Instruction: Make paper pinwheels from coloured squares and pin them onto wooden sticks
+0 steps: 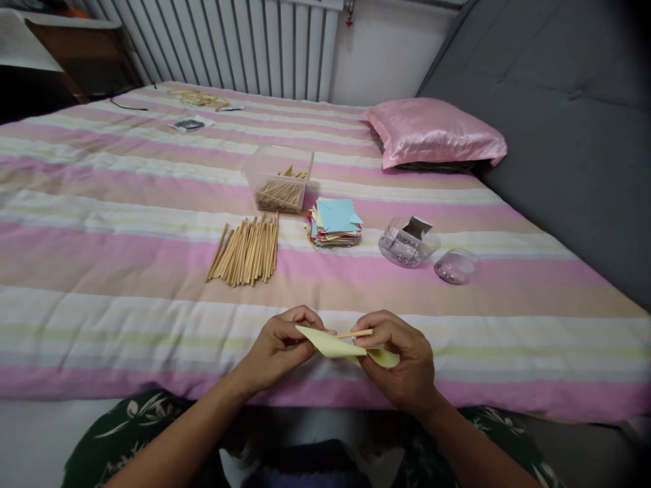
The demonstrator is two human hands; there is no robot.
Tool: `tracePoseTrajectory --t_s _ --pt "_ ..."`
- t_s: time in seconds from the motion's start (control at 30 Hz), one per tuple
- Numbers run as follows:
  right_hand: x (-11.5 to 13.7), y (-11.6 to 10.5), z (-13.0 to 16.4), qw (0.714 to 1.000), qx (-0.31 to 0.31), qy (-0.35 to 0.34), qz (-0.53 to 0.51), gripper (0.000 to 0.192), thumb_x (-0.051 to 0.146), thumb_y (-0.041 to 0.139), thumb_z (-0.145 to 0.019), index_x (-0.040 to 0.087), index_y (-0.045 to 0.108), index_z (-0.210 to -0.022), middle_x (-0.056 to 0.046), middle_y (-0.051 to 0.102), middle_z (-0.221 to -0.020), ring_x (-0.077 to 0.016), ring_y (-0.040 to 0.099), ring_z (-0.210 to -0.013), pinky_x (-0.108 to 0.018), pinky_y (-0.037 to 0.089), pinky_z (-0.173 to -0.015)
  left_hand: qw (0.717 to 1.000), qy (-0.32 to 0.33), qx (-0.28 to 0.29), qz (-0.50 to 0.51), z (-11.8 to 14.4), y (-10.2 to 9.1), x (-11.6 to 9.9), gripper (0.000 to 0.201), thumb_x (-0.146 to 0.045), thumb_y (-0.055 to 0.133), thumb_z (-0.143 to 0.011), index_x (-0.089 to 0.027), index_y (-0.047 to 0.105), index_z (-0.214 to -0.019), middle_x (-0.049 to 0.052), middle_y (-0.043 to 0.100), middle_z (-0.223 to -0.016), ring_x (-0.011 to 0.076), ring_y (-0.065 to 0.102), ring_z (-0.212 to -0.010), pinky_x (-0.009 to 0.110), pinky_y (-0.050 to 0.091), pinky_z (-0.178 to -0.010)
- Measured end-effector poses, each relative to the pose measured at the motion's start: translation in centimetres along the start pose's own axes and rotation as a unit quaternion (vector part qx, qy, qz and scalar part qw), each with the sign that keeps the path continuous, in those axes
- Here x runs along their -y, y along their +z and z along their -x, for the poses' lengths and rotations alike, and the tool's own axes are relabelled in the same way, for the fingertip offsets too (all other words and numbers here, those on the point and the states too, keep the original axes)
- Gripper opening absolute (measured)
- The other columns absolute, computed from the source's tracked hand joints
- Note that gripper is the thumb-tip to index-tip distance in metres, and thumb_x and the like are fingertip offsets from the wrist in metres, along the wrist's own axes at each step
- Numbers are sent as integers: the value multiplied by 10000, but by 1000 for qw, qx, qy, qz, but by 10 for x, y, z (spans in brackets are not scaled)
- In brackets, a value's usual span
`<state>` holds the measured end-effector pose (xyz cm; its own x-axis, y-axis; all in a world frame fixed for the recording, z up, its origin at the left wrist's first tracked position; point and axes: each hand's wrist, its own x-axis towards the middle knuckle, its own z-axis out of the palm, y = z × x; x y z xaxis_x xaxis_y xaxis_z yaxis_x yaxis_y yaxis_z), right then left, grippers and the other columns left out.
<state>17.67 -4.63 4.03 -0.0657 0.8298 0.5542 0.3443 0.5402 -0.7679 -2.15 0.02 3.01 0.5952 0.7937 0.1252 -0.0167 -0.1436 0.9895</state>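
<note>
Over the near edge of the bed, my left hand is closed on the left side of a pale yellow paper. The paper is folded or curled. My right hand pinches its right part, where the sheet bends round under the fingers. A short thin wooden stick lies behind the paper, between my two hands, its right end against my right fingers. Something small and shiny shows beside the stick at my right fingertips; it is too small to make out. Which fingers carry the stick is partly hidden.
On the striped bedspread lie a bundle of wooden sticks, a clear box of sticks and a stack of coloured papers. Two clear tubs of small metal pieces stand to the right. Behind is a pink pillow.
</note>
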Motion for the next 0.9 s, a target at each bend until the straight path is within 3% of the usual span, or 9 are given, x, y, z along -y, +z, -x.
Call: tracePoseTrajectory --t_s 0.9 --pt "3 -3 -4 999 -3 -43 -12 196 39 624 -667 198 601 -779 -57 645 -838 -157 633 -748 -270 510 -631 999 -17 19 37 -1 -1 -3 176 -195 615 -797 -215 735 -924 59 560 -860 145 538 -774 259 416 -683"
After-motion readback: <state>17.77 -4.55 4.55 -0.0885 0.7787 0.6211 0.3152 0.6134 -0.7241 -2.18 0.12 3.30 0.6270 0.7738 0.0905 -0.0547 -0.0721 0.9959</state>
